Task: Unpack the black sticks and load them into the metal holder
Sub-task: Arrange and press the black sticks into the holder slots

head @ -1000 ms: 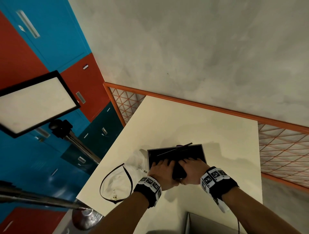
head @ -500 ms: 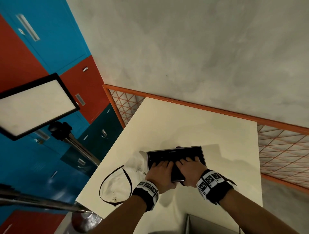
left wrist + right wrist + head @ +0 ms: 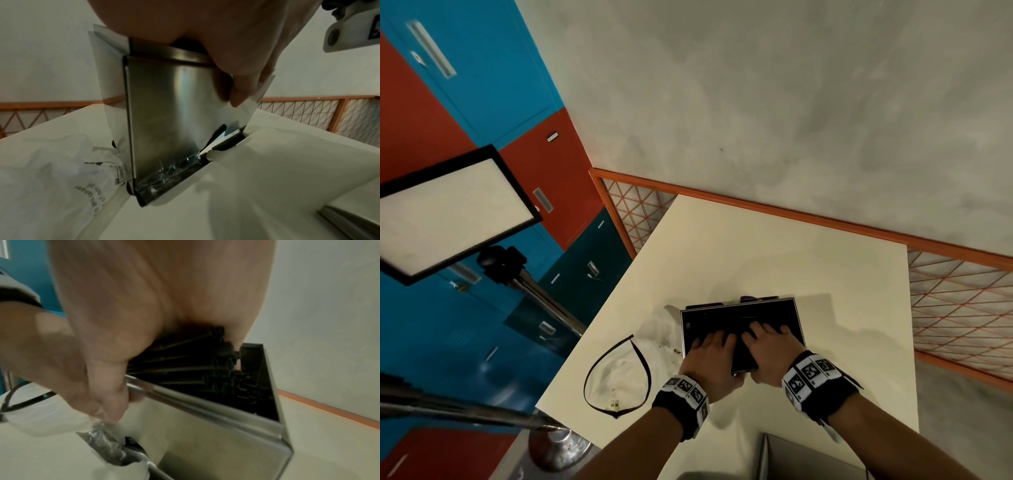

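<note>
A rectangular metal holder (image 3: 798,320) stands on the cream table (image 3: 756,253), with black sticks (image 3: 722,318) lying inside it. My left hand (image 3: 710,354) and right hand (image 3: 770,344) lie side by side on top, fingers stretched flat over the sticks. In the right wrist view, the black sticks (image 3: 191,366) sit bunched under my palm, just inside the holder's rim (image 3: 205,404). In the left wrist view, my left thumb (image 3: 242,91) hangs over the rim against the holder's shiny front wall (image 3: 164,113). Crumpled clear wrap (image 3: 170,175) lies at the holder's base.
A clear plastic bag with a black drawstring loop (image 3: 616,373) lies left of the holder. A grey box (image 3: 808,460) sits at the table's near edge. A light panel on a stand (image 3: 448,212) rises at the left. An orange mesh fence (image 3: 962,301) borders the table.
A few sticks that poked up over the holder's far rim now lie down inside it. Both hands have slid forward and flattened over the sticks.
</note>
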Available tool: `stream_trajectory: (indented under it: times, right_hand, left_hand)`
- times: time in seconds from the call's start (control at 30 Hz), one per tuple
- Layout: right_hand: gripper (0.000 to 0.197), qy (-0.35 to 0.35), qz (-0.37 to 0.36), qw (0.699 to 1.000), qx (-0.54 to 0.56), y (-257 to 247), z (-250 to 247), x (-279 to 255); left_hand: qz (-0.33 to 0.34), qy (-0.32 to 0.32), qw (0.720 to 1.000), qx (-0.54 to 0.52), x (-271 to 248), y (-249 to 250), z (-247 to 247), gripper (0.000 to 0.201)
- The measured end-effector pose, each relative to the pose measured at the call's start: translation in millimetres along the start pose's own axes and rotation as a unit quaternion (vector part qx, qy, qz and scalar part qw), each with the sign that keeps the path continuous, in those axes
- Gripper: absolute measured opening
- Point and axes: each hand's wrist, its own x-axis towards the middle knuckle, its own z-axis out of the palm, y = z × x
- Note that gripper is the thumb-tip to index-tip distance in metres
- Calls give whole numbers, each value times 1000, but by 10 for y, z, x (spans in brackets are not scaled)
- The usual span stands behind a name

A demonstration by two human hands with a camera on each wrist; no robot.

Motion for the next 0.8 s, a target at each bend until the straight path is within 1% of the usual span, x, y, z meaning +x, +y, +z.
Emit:
stream_trajectory:
  times: [0.1,0.2,0.3,0.4,0.43,0.47,0.53,0.57,0.67,0.73,0.8]
  right_hand:
    - [65,8,6,1000,1,-15,-18,-2]
    - [67,14,-4,1000,5,-2,-46,1]
    - [76,32,-38,999,15,50,-106,7]
    - [83,54,-66,996,40,146,-196,42]
    - [80,60,-61,995,50,183,-211,59]
    - [73,61,-48,995,57,223,-226,71]
    - [50,35,-6,997,61,312,-211,122]
    - [45,13,12,998,61,346,-203,153]
    - [46,-54,32,994,86,384,-172,271]
    - [47,-71,35,993,87,362,-176,344]
    - [48,-72,38,994,76,320,-204,380]
  left_hand:
    - [-2,-9,1000,-2,25,-10,-25,60]
    - [4,0,1000,3,23,-11,-18,59]
    - [14,-2,1000,9,-10,-7,-6,61]
    - [17,10,1000,14,-40,5,10,55]
    - [18,15,1000,13,-48,10,12,54]
    - [19,18,1000,11,-50,12,11,54]
    - [22,29,999,8,-57,10,19,52]
    - [24,32,999,7,-61,11,18,52]
    - [29,36,999,4,-79,15,18,51]
    - [32,35,999,1,-91,20,8,50]
    - [34,41,999,-2,-94,18,3,49]
